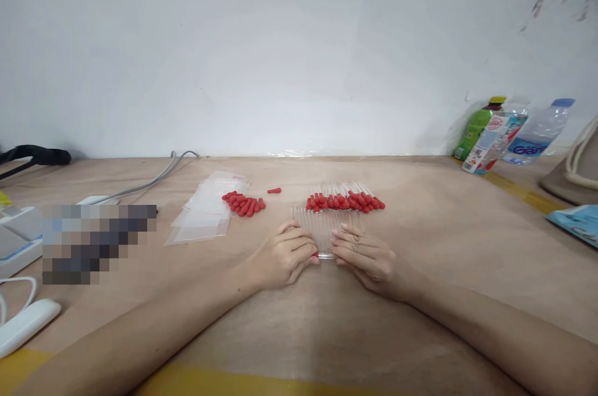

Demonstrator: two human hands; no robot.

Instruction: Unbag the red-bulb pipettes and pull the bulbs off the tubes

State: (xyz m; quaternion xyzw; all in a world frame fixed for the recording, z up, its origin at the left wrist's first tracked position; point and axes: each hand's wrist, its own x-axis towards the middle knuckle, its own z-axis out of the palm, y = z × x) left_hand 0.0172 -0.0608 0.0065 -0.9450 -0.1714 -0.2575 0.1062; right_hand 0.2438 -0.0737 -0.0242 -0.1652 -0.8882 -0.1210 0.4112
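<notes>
Between my hands, a clear glass tube [327, 256] lies crosswise near the front of the row. My left hand [288, 254] is closed, pinching a red rubber bulb [316, 254] at the tube's left end; most of the bulb is hidden by my fingers. My right hand [367, 257] is closed round the tube's right end. Just beyond my fingers lies a row of bare glass tubes [322, 221], side by side. Behind them rests a group of glass droppers [346, 201] with red bulbs pointing toward me.
Left of the tubes is a pile of loose red bulbs [243, 203], with one single bulb [274, 190] apart. Clear plastic bags [200, 215] lie beside the pile. A power strip [21, 246] stands far left; bottles [537, 134] and a carton [493, 144] stand back right.
</notes>
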